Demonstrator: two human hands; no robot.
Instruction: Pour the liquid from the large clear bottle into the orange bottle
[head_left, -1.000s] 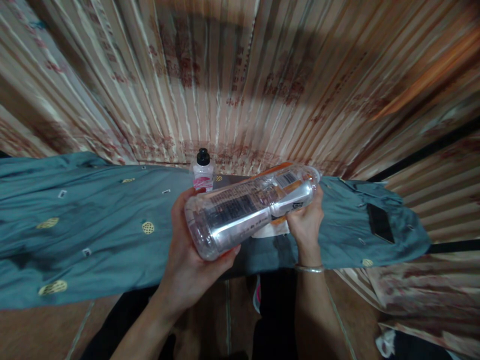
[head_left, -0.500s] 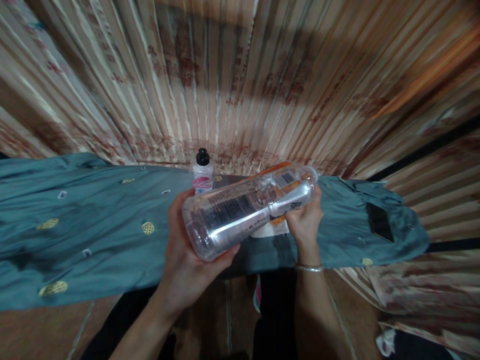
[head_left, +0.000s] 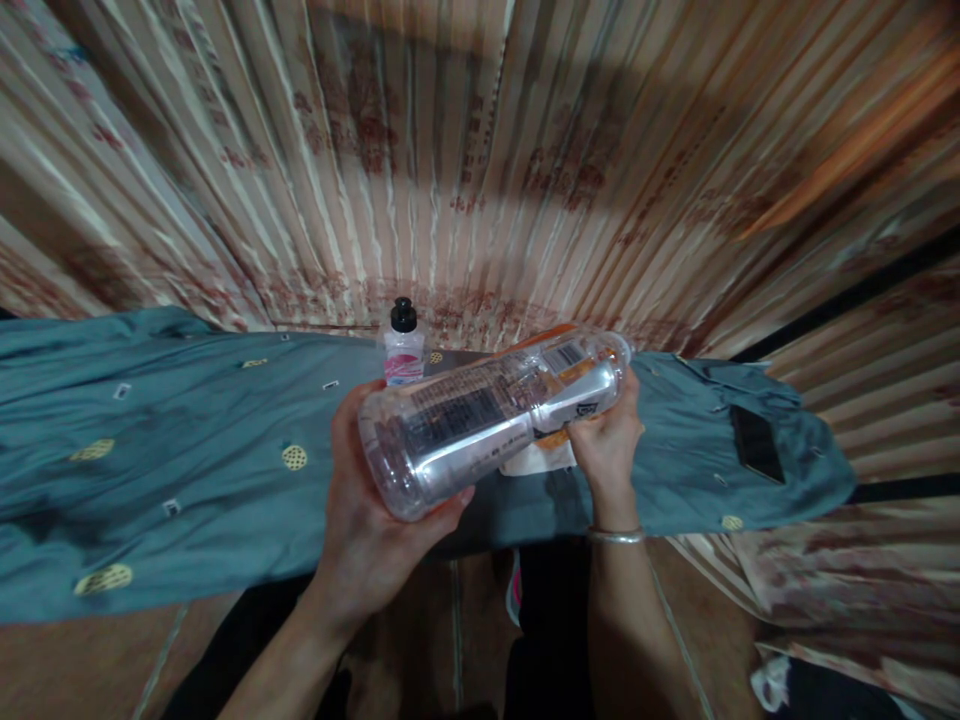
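Observation:
A large clear plastic bottle (head_left: 480,420) with printed text, a barcode and orange label parts is held on its side, tilted up toward the right. My left hand (head_left: 375,510) grips it around the base end, thumb along the lower side. Near the neck, my right hand (head_left: 611,430) is wrapped round the other end, and a silver bangle circles that wrist. Behind the large bottle stands a small clear bottle (head_left: 403,350) with a black cap and pink label, its lower part hidden. A white and orange packet or cloth (head_left: 540,458) lies partly covered beneath the large bottle.
A teal cloth with yellow pineapple prints (head_left: 225,440) covers the long narrow surface in front of me. On its right end lies a dark phone (head_left: 756,443). Pleated patterned curtains (head_left: 450,180) hang close behind. A black bar (head_left: 840,295) slants at the right. Below is a tiled floor (head_left: 420,650).
Both hands keep hold of the large bottle. The whole view has shifted very slightly, and the bottle sits a few pixels further left.

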